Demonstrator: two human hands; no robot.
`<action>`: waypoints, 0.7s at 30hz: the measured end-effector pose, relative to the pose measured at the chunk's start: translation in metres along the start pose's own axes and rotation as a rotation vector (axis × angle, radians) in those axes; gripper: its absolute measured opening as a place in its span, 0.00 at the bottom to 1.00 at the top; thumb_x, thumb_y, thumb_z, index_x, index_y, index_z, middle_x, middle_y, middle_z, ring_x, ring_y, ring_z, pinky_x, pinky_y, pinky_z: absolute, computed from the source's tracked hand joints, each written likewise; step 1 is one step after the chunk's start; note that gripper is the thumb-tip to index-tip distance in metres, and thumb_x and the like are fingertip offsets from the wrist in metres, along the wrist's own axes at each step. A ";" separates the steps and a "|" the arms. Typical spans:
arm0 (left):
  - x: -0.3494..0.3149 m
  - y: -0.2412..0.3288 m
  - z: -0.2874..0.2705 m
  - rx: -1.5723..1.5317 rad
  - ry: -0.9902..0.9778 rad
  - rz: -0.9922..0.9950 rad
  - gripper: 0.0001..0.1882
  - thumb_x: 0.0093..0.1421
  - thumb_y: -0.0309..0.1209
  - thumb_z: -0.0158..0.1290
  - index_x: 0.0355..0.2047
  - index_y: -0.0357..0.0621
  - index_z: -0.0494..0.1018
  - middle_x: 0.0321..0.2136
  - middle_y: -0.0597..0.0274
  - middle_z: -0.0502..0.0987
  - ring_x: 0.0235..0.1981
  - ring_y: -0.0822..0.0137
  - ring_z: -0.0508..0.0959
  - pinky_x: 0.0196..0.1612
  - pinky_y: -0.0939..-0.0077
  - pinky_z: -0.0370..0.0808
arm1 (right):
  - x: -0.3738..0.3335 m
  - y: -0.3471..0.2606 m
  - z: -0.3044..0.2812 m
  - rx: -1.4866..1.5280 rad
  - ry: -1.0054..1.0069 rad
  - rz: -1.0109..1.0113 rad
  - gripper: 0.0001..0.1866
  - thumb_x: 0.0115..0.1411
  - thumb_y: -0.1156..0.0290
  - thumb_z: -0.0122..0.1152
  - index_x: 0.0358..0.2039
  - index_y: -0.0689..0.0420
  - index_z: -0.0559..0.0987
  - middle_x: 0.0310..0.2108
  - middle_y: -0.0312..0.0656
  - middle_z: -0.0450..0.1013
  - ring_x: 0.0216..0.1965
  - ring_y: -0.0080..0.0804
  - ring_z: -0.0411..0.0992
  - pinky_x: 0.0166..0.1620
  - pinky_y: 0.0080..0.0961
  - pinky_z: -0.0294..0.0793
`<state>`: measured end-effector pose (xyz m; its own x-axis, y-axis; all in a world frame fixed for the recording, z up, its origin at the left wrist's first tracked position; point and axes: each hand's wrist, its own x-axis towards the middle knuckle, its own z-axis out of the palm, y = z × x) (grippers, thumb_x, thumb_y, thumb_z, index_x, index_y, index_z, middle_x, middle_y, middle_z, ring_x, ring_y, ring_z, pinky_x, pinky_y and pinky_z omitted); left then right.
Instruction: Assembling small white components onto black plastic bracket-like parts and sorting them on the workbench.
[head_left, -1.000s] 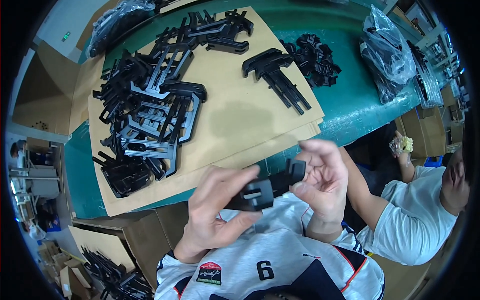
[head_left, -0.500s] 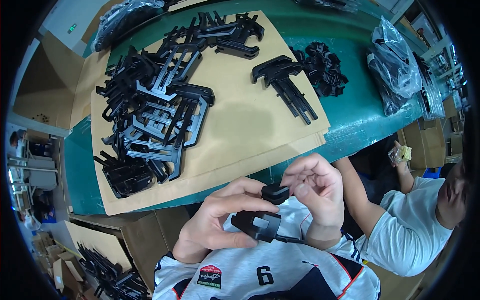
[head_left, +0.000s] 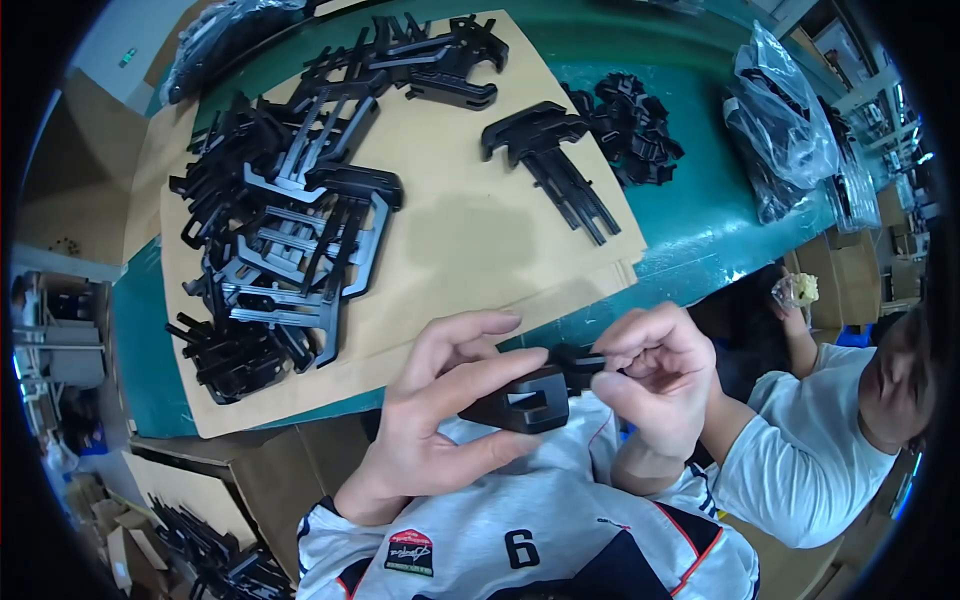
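Held part: a black plastic bracket (head_left: 528,400), matte and moulded, blocky, with a rectangular window through its flat face; it sits between both hands, in front of the person's white jersey, below the table edge
Left hand: the left hand (head_left: 440,410) clasps the bracket from its left; the thumb lies under the lower edge and the fingers (head_left: 490,375) stretch along the top; closed on the part, loosely curled rather than fisted
Right hand: the right hand (head_left: 655,375) meets the bracket's right end; its fingertips (head_left: 610,355) pinch a small black clip (head_left: 585,358) there; whether the clip is seated in the bracket cannot be told
Above the grip: a tan cardboard sheet (head_left: 470,240), smooth and dull, with a faint darker stain, lies over a glossy green table (head_left: 700,220)
Up and left of the grip: a tangled heap of black frames (head_left: 280,250), long prongs and curved hooks, some faces catching grey light
Up and right of the grip: a T-shaped stack of pronged pieces (head_left: 550,160); beside it a mound of small black clips (head_left: 625,130); further right, crinkled clear bags (head_left: 780,130) of dark parts
Right of the grip: another person's white sleeve (head_left: 790,470)
Below left: a brown carton (head_left: 210,490) with more black parts
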<state>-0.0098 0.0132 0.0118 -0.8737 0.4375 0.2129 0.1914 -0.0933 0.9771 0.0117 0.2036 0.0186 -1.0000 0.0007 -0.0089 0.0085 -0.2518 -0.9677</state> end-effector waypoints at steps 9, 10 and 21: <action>0.007 -0.008 0.008 0.275 -0.012 0.141 0.25 0.45 0.25 0.60 0.47 0.39 0.74 0.45 0.52 0.69 0.34 0.64 0.69 0.39 0.75 0.69 | 0.001 -0.001 -0.001 0.168 -0.005 0.095 0.15 0.45 0.90 0.61 0.33 0.65 0.71 0.27 0.43 0.75 0.24 0.19 0.72 0.30 0.09 0.70; 0.007 -0.008 0.008 0.283 -0.014 0.143 0.25 0.44 0.25 0.60 0.47 0.40 0.75 0.44 0.53 0.70 0.35 0.64 0.69 0.39 0.75 0.69 | 0.002 0.001 -0.004 0.188 -0.031 0.106 0.15 0.45 0.90 0.61 0.33 0.64 0.70 0.27 0.44 0.75 0.24 0.19 0.72 0.29 0.09 0.70; 0.007 -0.008 0.015 0.280 0.058 0.155 0.26 0.41 0.23 0.61 0.45 0.40 0.75 0.39 0.57 0.73 0.35 0.64 0.69 0.39 0.74 0.68 | 0.010 0.017 -0.008 0.511 -0.112 0.112 0.15 0.45 0.91 0.60 0.30 0.62 0.67 0.26 0.48 0.74 0.18 0.18 0.68 0.22 0.05 0.64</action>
<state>-0.0106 0.0309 0.0050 -0.8467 0.3851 0.3671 0.4331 0.0981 0.8960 0.0016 0.2068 -0.0002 -0.9875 -0.1492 -0.0514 0.1406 -0.6834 -0.7164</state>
